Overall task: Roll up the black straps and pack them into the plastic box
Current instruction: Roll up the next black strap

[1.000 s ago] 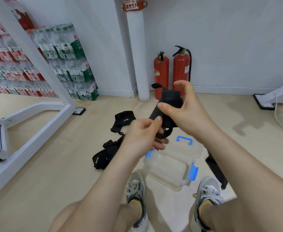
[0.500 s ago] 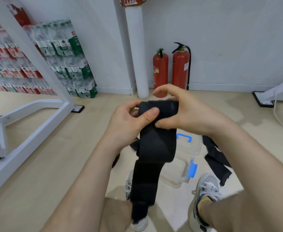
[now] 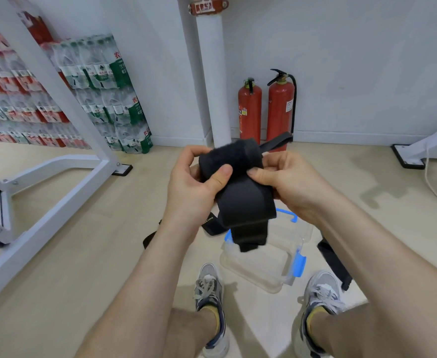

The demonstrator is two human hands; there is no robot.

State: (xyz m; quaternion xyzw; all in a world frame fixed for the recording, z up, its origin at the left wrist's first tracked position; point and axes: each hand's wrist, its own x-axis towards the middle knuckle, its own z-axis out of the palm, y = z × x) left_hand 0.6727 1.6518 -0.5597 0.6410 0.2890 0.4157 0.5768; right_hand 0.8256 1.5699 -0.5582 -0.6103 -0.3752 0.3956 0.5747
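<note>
Strap in work: the black strap (image 3: 243, 200) is up in the air between your two grips, above the plastic box (image 3: 263, 270). Its far end is wound into a fat roll. A short loose tail hangs toward the box's open top, and a narrow end pokes out behind the roll toward the wall.
Handling (judged): soft, light, limp fabric with a fuzzy face that may cling to itself. The roll will likely spring loose if you ease the pressure. Hold across its width, thumbs on the outer wrap, fingers behind.
Left grip (image 3: 194, 184): clenched round the roll's left end, thumb pressed on the front wrap.
Right grip (image 3: 289, 182): pinching the roll's right edge, thumb on the front.
Change from half a second ago: the tail then hung long, past your knees; now it is short and the roll is thicker.
Box: clear with blue latches, on the floor (image 3: 108, 254) just ahead of your shoes (image 3: 209, 288).
Other straps: one (image 3: 211, 224) on the floor left of the box, partly hidden by your wrist; another (image 3: 333, 262) lies right of it.
Background: two red fire extinguishers (image 3: 280, 107) stand against the wall.
</note>
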